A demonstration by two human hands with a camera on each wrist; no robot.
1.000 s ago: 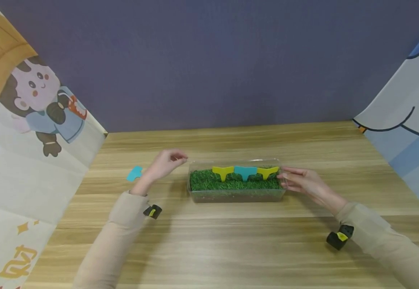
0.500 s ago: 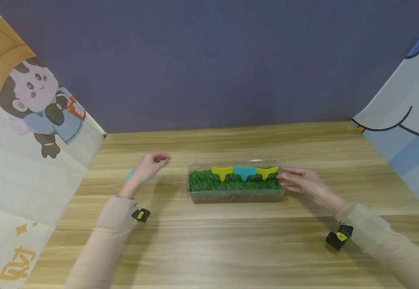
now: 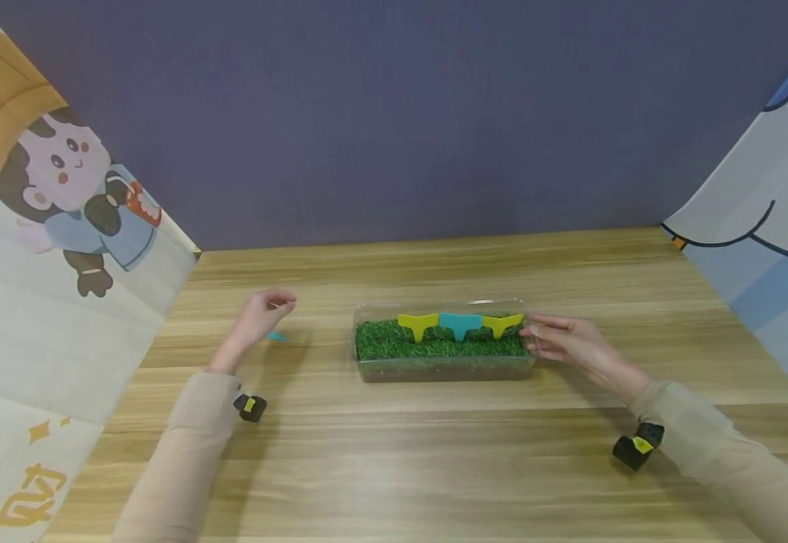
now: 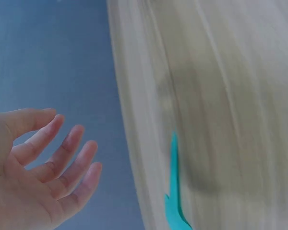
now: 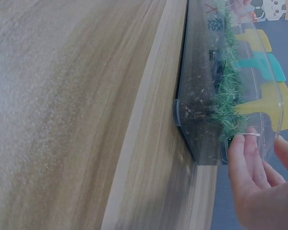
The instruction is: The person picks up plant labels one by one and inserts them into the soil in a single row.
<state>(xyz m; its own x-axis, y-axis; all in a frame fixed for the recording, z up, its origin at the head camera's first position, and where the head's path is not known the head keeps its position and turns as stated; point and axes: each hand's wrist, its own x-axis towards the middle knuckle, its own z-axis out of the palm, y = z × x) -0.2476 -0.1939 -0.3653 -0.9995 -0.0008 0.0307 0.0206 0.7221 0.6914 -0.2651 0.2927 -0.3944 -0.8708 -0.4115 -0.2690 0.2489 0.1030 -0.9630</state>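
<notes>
A person's right hand (image 3: 563,343) rests with nearly straight fingers (image 5: 244,158) against the right end of a clear tray (image 3: 366,368) of green turf (image 3: 394,343) on the wooden counter (image 3: 434,452); two yellow tags (image 3: 417,323) flank a teal tag (image 3: 460,323) standing upright in the turf. The left hand (image 3: 258,317), fingers loosely spread and holding nothing, hovers just above a loose teal tag (image 4: 174,191) lying flat on the counter, well left of the tray.
</notes>
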